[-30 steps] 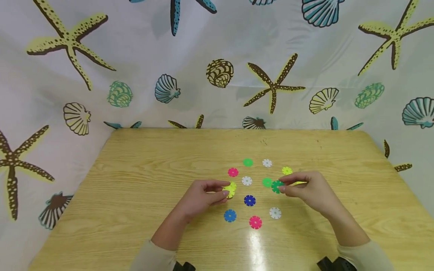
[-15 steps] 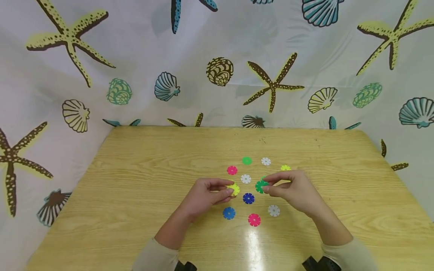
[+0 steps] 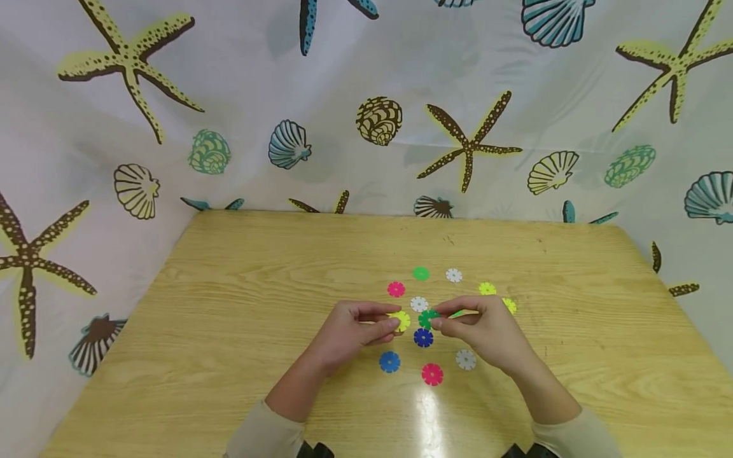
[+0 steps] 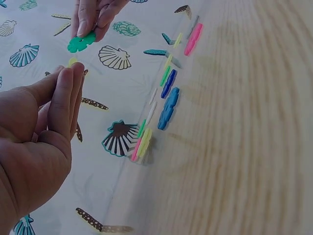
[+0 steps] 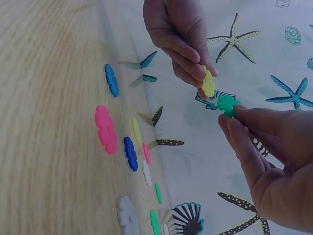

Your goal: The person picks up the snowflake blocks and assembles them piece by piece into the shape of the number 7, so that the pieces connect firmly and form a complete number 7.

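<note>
In the head view my left hand (image 3: 357, 332) pinches a yellow notched plastic disc (image 3: 404, 321) between thumb and fingertips. Facing it, my right hand (image 3: 487, 331) pinches a green notched disc (image 3: 427, 319) by its edge. Both discs are held above the table, a small gap apart. In the right wrist view the yellow disc (image 5: 208, 82) and the green disc (image 5: 226, 105) are tilted towards each other. From the left wrist, only a sliver of the yellow disc (image 4: 72, 60) shows past the fingertips, below the green disc (image 4: 81, 43).
Several similar discs lie flat on the wooden table (image 3: 258, 286): dark blue (image 3: 423, 338) under the hands, light blue (image 3: 389, 362) and pink (image 3: 432, 374) nearer, white (image 3: 419, 304) behind. The right hand partly covers a light green one (image 3: 456, 313). A shell-print cloth (image 3: 332, 146) hangs behind.
My right hand has moved left with the green disc, bringing it near the yellow one. My left hand has shifted slightly right, still holding the yellow disc.
</note>
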Motion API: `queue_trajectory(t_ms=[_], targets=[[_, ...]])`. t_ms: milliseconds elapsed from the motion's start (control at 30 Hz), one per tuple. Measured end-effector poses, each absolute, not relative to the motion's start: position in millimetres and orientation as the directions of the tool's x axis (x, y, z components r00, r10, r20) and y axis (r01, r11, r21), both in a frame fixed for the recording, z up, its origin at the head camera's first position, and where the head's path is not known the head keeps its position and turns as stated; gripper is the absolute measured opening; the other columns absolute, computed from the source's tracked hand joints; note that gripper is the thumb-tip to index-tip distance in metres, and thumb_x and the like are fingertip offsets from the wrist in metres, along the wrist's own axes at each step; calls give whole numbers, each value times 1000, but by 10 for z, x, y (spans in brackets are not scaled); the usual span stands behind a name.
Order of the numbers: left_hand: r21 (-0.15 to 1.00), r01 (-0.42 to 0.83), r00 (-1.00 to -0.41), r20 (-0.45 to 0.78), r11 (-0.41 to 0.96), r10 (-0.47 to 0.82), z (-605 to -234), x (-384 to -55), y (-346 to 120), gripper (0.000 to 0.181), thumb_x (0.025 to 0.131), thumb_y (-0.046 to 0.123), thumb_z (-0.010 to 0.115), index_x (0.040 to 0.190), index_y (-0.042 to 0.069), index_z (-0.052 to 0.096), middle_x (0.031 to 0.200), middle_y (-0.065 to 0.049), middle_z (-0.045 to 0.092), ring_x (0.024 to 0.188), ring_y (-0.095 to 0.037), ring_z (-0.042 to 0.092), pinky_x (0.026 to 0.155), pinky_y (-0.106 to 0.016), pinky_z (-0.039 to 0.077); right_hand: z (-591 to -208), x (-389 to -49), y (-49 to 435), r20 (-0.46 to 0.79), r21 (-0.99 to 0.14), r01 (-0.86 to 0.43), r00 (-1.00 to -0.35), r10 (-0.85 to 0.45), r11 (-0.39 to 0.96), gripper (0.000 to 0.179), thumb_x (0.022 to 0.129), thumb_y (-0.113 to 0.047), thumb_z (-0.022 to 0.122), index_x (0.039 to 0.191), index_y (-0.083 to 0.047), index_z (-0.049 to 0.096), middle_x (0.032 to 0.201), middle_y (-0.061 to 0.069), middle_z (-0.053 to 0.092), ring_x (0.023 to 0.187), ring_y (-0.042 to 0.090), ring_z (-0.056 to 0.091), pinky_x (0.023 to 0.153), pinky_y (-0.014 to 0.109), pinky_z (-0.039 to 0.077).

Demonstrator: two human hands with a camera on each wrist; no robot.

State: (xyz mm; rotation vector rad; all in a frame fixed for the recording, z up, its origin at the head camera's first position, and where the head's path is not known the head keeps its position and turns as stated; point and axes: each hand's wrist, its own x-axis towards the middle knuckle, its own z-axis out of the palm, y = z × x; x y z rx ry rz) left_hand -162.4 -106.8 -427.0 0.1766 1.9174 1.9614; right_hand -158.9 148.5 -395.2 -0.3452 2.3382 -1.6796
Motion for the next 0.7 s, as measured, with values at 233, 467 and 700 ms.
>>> queue_trajectory(t_ms=[233, 467, 700], targets=[[981, -194, -909, -186, 18, 373, -4265, -1622, -1040, 37, 92, 20, 72, 124, -1, 69, 112, -16, 74, 97, -20, 75, 87, -32, 62, -3961, -1578, 1453, -40, -938, -84, -938, -343, 338, 20, 89, -18, 76, 107, -7, 76, 109, 11, 75, 95, 30, 75, 81, 30, 63], [977, -214, -912, -191, -24, 362, -4272, -1580, -1014, 36, 92, 15, 72, 124, -2, 69, 111, -16, 73, 91, -20, 76, 84, -32, 62, -3973, -1552, 1400, -37, -941, -84, -938, -345, 329, 18, 88, -17, 76, 104, -8, 77, 108, 11, 76, 96, 35, 74, 80, 29, 63], [966, -249, -916, -214, -64, 338, -4271, -1587, -944, 33, 93, 11, 70, 123, -2, 69, 111, -17, 73, 89, -21, 76, 82, -31, 63, -3999, -1540, 1346, -3, -930, -109, -953, -302, 352, 19, 88, -20, 78, 101, -5, 78, 105, 13, 76, 90, 32, 76, 78, 27, 63]])
